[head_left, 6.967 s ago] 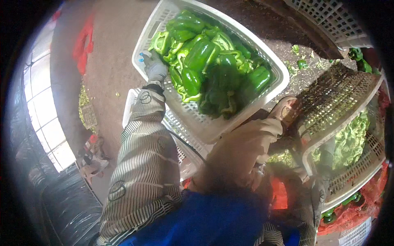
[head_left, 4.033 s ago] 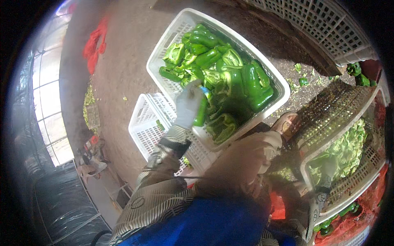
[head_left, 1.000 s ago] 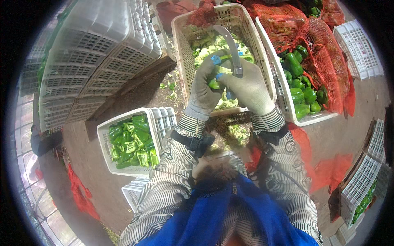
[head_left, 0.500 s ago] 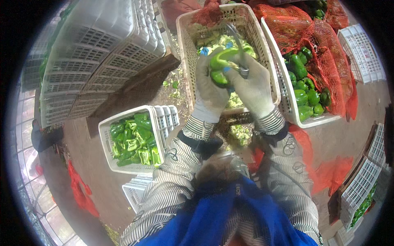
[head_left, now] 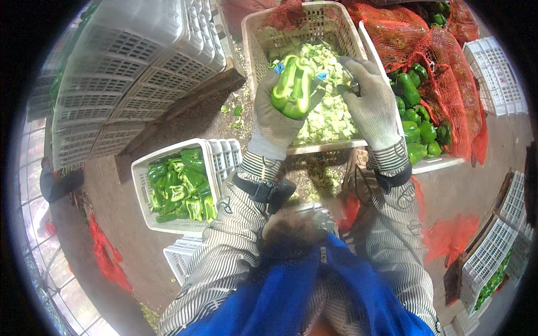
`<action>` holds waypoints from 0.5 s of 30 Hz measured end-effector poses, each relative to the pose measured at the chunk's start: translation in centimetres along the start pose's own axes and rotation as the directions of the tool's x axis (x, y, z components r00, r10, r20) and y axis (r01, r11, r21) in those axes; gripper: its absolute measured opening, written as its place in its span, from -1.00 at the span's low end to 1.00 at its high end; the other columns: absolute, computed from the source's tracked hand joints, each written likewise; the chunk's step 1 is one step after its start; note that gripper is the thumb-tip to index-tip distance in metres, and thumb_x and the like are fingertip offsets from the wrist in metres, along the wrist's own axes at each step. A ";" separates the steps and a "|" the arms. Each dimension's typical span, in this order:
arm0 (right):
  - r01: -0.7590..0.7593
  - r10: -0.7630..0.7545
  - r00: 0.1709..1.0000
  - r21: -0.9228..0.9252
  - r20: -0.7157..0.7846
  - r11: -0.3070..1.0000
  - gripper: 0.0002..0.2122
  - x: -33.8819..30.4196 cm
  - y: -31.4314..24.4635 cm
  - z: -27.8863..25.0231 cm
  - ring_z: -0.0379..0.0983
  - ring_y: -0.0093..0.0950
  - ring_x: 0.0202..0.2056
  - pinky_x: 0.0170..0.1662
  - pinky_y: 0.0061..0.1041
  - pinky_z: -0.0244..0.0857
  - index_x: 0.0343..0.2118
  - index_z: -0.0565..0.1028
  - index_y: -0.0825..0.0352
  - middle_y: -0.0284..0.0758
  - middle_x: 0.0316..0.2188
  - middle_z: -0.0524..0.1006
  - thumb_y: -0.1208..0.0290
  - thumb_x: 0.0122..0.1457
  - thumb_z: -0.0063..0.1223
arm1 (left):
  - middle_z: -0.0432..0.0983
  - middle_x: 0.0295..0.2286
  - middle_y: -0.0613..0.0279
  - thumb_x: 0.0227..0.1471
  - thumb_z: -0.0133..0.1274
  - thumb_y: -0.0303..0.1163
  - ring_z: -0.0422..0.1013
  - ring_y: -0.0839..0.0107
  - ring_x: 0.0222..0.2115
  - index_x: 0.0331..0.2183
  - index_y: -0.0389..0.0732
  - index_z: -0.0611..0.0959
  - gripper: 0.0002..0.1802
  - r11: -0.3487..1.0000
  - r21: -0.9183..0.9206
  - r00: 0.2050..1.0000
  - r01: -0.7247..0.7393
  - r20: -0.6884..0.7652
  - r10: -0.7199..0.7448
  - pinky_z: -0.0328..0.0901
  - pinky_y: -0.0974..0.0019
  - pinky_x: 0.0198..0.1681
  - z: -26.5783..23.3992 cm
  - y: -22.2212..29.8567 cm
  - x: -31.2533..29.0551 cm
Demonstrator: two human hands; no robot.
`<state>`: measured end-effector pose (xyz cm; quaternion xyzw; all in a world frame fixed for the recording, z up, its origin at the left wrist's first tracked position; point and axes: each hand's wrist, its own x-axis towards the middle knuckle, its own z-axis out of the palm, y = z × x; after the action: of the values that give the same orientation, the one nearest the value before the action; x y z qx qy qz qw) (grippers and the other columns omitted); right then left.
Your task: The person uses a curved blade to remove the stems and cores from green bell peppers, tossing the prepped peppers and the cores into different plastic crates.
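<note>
My left hand [head_left: 276, 115], in a pale glove with blue at the fingertips, is closed around a green bell pepper [head_left: 288, 95]. The pepper is cut open, its pale inner walls and hollow facing up. My right hand [head_left: 371, 101], gloved too, is apart from it to the right, its fingers curled around a knife [head_left: 353, 85] whose dark part shows between thumb and fingers. The knife's blade is hard to make out. Beneath both hands stands a white plastic crate [head_left: 251, 39] strewn with pale green pepper cores and scraps [head_left: 319, 123].
Lower left, a white crate [head_left: 140, 196] holds cut green peppers. At the right are whole peppers [head_left: 412, 131] in a crate and red mesh sacks [head_left: 448, 84]. Stacked white crates [head_left: 134, 61] rise on the left. Red netting [head_left: 457, 238] lies on the floor.
My hands have moved apart, the right one going right with the knife. The pepper, gripped by both hands before, is now in my left hand alone, its cut inside showing.
</note>
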<state>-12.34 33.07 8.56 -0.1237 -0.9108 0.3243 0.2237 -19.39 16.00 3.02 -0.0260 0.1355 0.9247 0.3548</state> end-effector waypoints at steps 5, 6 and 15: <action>0.071 -0.165 0.951 0.332 0.263 0.941 -0.69 -1.2 -1.6 2.4 0.57 -0.23 -0.27 -0.20 -0.30 0.43 -0.17 0.58 0.34 -0.16 -0.31 0.56 0.35 0.00 0.24 | 0.42 0.08 0.03 0.22 0.10 -0.35 0.43 0.27 0.04 0.14 -0.24 0.42 -0.51 0.336 0.809 0.861 -0.482 0.368 0.350 0.40 0.17 0.11 -0.5 -1.3 -0.5; 0.170 -0.226 0.944 0.232 0.240 0.958 -0.70 -1.3 -1.8 2.9 0.58 -0.25 -0.35 -0.23 -0.32 0.43 -0.19 0.58 0.35 -0.14 -0.37 0.56 0.35 0.01 0.23 | 0.44 0.06 0.05 0.21 0.11 -0.33 0.44 0.29 0.03 0.12 -0.25 0.44 -0.52 0.226 0.886 0.877 -0.405 0.306 0.371 0.42 0.18 0.08 -0.5 -1.6 -0.7; -0.255 0.246 0.966 0.389 0.074 0.885 -0.64 0.2 0.6 -0.1 0.56 -0.35 -0.29 -0.17 -0.39 0.42 -0.08 0.55 0.42 -0.13 -0.30 0.61 0.36 0.07 0.22 | 0.40 0.11 -0.09 0.17 0.09 -0.26 0.37 0.10 0.13 0.13 -0.33 0.43 -0.44 0.988 0.148 0.999 -0.048 -0.002 0.049 0.29 -0.05 0.22 2.8 -0.4 -0.6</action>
<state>-12.38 33.68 8.30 -0.1888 -0.8053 0.5290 0.1901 -18.57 16.63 5.66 0.0009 0.2051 0.9204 0.3329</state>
